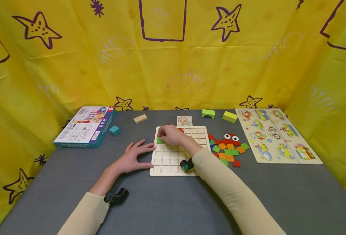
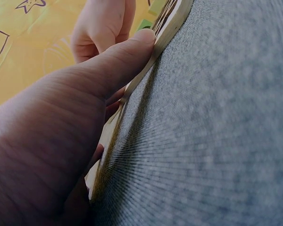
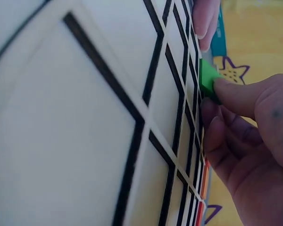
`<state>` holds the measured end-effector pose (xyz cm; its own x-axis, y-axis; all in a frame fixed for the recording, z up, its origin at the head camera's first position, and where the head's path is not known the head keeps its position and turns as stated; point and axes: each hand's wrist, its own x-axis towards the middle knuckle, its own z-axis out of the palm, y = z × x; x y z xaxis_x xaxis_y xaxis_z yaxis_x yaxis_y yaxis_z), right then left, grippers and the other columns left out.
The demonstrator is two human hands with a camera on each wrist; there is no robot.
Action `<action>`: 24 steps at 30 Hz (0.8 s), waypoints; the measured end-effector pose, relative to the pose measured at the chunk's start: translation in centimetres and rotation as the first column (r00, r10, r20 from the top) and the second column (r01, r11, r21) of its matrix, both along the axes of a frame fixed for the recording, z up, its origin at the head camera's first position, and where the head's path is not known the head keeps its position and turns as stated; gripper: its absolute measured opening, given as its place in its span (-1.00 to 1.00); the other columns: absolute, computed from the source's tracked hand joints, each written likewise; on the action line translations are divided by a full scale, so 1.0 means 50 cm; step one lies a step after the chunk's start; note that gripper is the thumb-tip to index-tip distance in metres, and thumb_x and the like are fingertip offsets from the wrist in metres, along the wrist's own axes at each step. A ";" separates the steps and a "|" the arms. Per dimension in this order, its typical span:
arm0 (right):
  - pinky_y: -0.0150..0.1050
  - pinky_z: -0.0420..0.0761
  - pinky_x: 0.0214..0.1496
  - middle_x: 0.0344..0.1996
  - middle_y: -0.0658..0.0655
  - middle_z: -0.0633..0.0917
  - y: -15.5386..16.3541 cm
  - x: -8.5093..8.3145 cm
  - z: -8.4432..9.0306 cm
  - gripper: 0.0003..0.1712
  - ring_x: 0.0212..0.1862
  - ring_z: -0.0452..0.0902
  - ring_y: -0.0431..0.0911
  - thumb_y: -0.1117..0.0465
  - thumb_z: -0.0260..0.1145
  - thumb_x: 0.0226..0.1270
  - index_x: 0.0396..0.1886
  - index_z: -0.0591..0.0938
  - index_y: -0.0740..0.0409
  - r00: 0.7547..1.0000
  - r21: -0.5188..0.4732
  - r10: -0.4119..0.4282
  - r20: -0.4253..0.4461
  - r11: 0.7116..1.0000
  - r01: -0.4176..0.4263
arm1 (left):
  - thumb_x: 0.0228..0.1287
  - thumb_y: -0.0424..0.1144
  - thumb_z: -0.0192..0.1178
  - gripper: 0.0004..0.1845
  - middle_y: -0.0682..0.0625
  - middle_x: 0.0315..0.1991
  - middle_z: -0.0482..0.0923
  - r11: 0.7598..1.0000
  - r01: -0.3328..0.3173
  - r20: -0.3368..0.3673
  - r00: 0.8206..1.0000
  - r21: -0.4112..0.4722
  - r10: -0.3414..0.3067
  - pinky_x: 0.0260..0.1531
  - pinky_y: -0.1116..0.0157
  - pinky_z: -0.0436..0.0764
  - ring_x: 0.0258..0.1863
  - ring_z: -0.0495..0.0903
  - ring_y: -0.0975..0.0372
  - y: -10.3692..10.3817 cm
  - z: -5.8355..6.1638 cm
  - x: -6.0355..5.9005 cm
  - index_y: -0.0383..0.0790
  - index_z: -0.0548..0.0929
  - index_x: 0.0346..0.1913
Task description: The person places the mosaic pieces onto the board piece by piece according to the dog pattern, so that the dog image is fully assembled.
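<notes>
A pale wooden grid board [image 1: 167, 160] with square cells lies in front of the person. The right hand [image 1: 173, 134] reaches over its far left part and pinches a green square tile [image 3: 208, 79] between thumb and fingers, close over the cells. Spread along the board's left edge, the left hand [image 1: 131, 158] touches it with thumb and fingertips. In the left wrist view that thumb [image 2: 132, 47] rests against the board's rim. Part of a red tile [image 1: 181, 130] shows on the board behind the right hand, which hides some cells.
Several red, orange and green tiles [image 1: 230, 151] lie right of the board, beside a peg puzzle [image 1: 268, 142]. A picture card [image 1: 184, 121] sits behind the board. Farther out are a green arch block [image 1: 208, 114], yellow block [image 1: 230, 117], wooden block [image 1: 140, 118], teal block [image 1: 114, 131] and box [image 1: 85, 127].
</notes>
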<state>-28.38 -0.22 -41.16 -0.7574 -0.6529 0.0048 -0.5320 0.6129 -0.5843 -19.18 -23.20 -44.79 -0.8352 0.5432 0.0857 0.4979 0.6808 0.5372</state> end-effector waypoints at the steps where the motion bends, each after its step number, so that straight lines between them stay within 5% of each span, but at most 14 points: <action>1: -0.27 0.52 -0.08 -0.37 0.00 0.67 0.000 0.001 0.000 -0.94 -0.26 0.54 -0.14 0.31 0.32 0.43 -0.18 0.70 0.15 1.000 0.006 0.000 -0.004 1.000 0.000 | 0.21 0.16 0.41 -0.24 0.06 0.49 0.30 1.000 0.001 -0.001 1.000 0.001 -0.001 0.34 -0.35 -0.29 0.54 -0.04 -0.17 0.000 0.000 0.000 -0.03 0.50 0.44; 14: -0.27 0.54 -0.06 -0.33 0.00 0.69 0.014 0.006 0.000 -0.92 -0.23 0.55 -0.13 0.29 0.37 0.41 -0.16 0.72 0.15 1.000 -0.035 0.005 0.016 0.999 -0.004 | 0.20 0.19 0.41 -0.22 0.08 0.50 0.29 1.000 -0.004 0.010 1.000 0.002 0.004 0.36 -0.32 -0.30 0.55 -0.04 -0.15 0.001 0.002 0.001 -0.02 0.50 0.44; 24: -0.21 0.56 -0.04 -0.21 0.06 0.68 0.088 -0.002 0.015 -0.80 -0.16 0.57 -0.08 0.27 0.35 0.44 -0.01 0.68 0.23 0.999 -0.083 -0.026 0.036 0.996 0.029 | 0.20 0.18 0.41 -0.23 0.05 0.49 0.30 1.000 -0.002 0.002 1.000 0.004 0.002 0.35 -0.34 -0.29 0.54 -0.04 -0.18 -0.001 0.002 0.003 -0.04 0.50 0.43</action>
<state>-28.48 4.16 -40.42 -0.7756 -0.6305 0.0311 -0.4939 0.5754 -0.6518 -19.01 -23.23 -44.71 -0.8363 0.5415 0.0863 0.4957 0.6794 0.5411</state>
